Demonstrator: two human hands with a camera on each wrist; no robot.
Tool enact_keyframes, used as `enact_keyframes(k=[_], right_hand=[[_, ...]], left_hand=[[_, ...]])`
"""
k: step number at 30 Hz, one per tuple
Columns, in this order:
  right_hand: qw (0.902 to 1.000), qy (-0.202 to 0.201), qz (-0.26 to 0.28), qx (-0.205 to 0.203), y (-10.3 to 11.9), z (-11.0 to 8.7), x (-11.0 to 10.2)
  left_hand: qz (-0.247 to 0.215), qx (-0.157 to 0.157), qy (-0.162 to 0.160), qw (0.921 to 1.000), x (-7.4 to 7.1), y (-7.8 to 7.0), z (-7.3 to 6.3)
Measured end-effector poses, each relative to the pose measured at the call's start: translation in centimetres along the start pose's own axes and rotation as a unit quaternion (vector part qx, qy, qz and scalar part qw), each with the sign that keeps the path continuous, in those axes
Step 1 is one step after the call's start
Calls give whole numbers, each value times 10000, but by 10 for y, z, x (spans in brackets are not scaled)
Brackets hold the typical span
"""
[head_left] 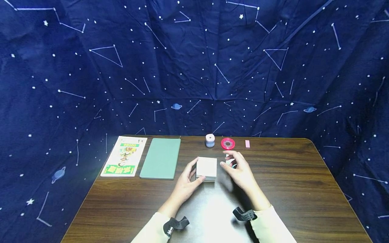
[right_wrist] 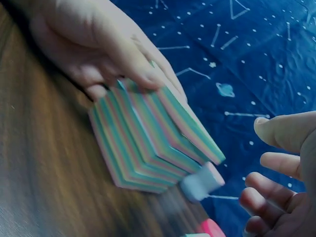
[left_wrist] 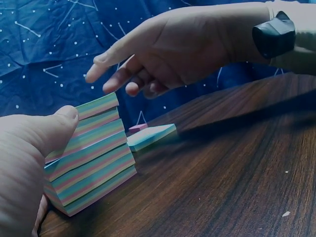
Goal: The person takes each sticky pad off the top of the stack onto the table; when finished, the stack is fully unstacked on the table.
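A stack of square paper note pads (head_left: 206, 166), white on top with striped pastel sides, stands on the table. My left hand (head_left: 184, 185) grips it from the left, its thumb (left_wrist: 66, 116) against the striped side. Slightly offset layers show in both wrist views. My right hand (head_left: 242, 172) hovers to the right of the stack, fingers loosely bent and holding nothing. Below it lies a thin separate note pad (left_wrist: 152, 137), partly covered by the hand in the head view.
Behind the stack stand a small white-and-blue roll (head_left: 210, 141), a red ring-shaped spool (head_left: 223, 144) and a pink block (head_left: 247, 144). A green notebook (head_left: 161, 158) and a printed booklet (head_left: 133, 157) lie at left. Starry blue cloth (head_left: 194, 67) hangs behind the table.
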State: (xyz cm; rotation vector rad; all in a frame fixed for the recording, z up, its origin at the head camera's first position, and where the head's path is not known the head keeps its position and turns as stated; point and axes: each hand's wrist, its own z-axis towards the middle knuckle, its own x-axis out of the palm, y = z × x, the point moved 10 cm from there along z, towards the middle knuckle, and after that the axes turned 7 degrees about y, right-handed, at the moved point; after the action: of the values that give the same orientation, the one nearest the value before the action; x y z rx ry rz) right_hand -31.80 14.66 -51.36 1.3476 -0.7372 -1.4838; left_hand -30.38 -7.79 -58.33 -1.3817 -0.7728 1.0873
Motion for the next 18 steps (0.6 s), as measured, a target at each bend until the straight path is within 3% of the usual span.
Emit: enact_keyframes(k=[7, 13, 18], right_hand=[[9993, 353, -105, 82, -4, -1, 24], [9989, 391, -137, -230, 0, -2, 29], [9984, 519, -176, -100, -5, -2, 33]], left_hand=[[136, 33, -12, 9999, 0, -1, -1], [235, 32, -84, 9997, -1, -1, -1], [295, 49, -89, 9995, -1, -3, -1]])
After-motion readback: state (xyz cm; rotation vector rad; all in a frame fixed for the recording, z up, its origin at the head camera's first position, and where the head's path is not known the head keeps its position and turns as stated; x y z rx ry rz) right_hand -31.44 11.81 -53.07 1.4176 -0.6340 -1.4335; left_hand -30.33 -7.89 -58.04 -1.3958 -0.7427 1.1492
